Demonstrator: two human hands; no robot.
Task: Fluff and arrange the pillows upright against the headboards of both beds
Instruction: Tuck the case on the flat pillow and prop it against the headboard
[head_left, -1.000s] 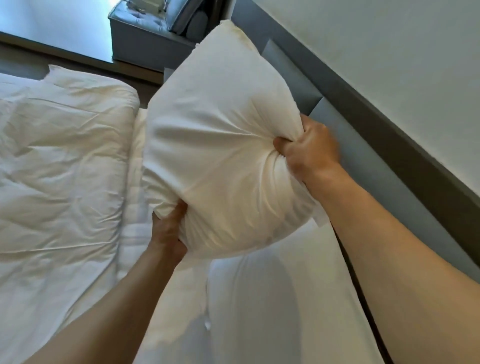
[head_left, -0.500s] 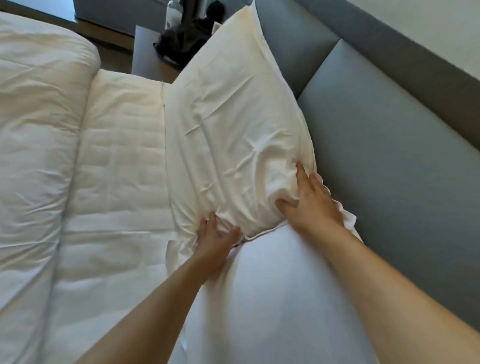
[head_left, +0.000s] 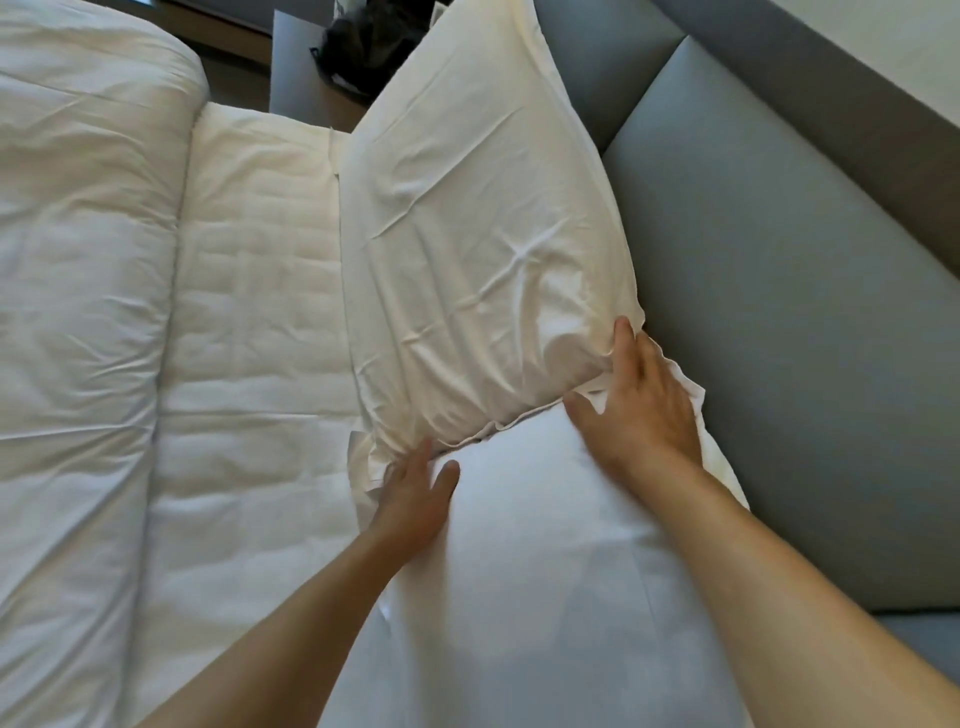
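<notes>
- Grip status: neither hand is clenched; I see both lying flat with fingers spread, grasping nothing.
- My left hand (head_left: 415, 493) presses the lower left corner of the far pillow (head_left: 483, 249), fingertips at its seam.
- My right hand (head_left: 639, 410) rests palm-down at that pillow's lower right corner, fingers touching the loose pillowcase edge.
- Far pillow position: leaning against the grey headboard (head_left: 779, 291), creased across its face, its top corner reaching toward the headboard's panel seam.
- Near pillow (head_left: 545, 597): directly below the far one, touching it along the seam, also against the headboard; both forearms cross over it.
- Quilted mattress cover (head_left: 260, 322) lies left of the pillows; the folded-back duvet (head_left: 78, 312) lies further left.
- Dark object (head_left: 363, 47) sits beyond the bed; I cannot identify it.
</notes>
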